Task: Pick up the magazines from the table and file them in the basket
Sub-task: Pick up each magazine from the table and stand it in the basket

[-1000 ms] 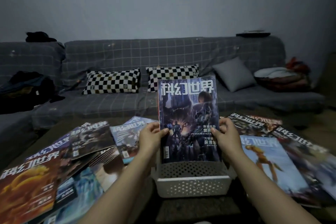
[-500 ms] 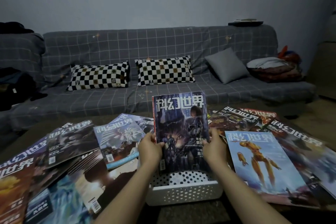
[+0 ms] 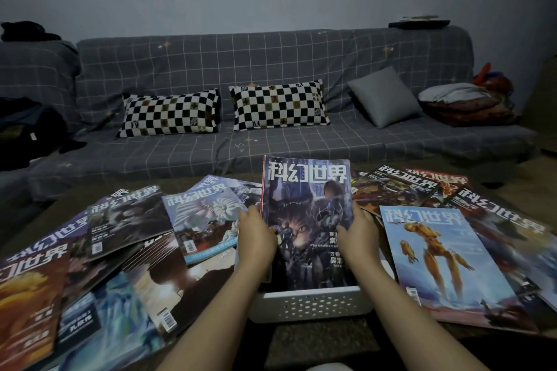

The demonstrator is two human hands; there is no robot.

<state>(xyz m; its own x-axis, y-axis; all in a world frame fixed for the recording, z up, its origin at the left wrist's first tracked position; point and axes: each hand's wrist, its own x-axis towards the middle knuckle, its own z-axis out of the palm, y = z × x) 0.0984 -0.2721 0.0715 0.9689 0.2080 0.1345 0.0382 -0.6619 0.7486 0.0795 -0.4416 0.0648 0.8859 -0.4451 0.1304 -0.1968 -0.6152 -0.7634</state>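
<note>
Between spread magazines (both sides), upright magazine in basket, both hands gripping its edges

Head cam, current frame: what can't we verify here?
- Basket interior: head view, hidden by the upright magazine and the basket's front wall.
- Magazine's bottom edge: behind that wall; whether it is seated cannot be told.
- Left hand and right hand fingers behind the cover: hidden by the magazine.
- Leftmost magazines: cut off by the frame edge.
- Cover small print: blurred, dim.
</note>
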